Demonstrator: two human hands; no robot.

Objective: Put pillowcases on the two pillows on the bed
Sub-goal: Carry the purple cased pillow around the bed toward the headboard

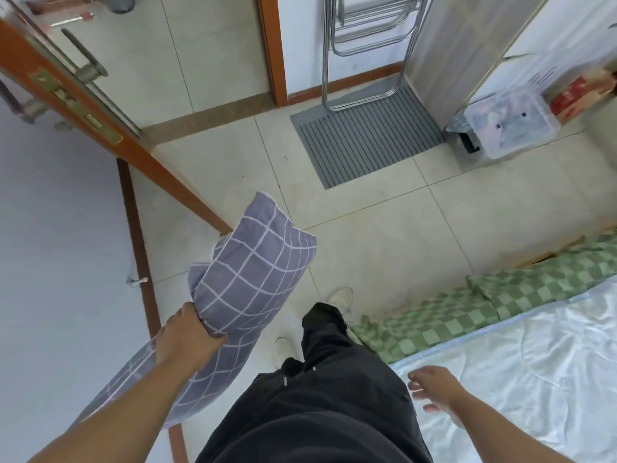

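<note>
The head camera looks steeply down past the person's black trousers and pale shoes onto a floor of pale square tiles.

In the lower left of the frame the left hand grips a pillow in a grey-blue pillowcase with a white grid pattern. The fingers curl around a bunched fold near the pillow's middle. The pillow is off the bed, held in the air over the floor, left of the person's legs. Its long axis runs diagonally, from the lower left, where one end hangs behind the forearm, up toward the centre of the frame. The upper end points up and to the right, with a folded edge at the top.

In the lower right the right hand hangs free above the edge of the bed, fingers loosely spread and holding nothing. The two hands are well apart, one on each side of the body.

The bed fills the lower right corner, covered by a shiny white quilted sheet. A green-and-white checked cloth lies along its edge beside the floor.

At upper left an orange-brown wooden door stands open, with a metal handle. At upper centre a grey ribbed mat lies on the tiles, with a folded metal frame leaning above it. At upper right sits a clear plastic box, with a red carton just beside it.
</note>
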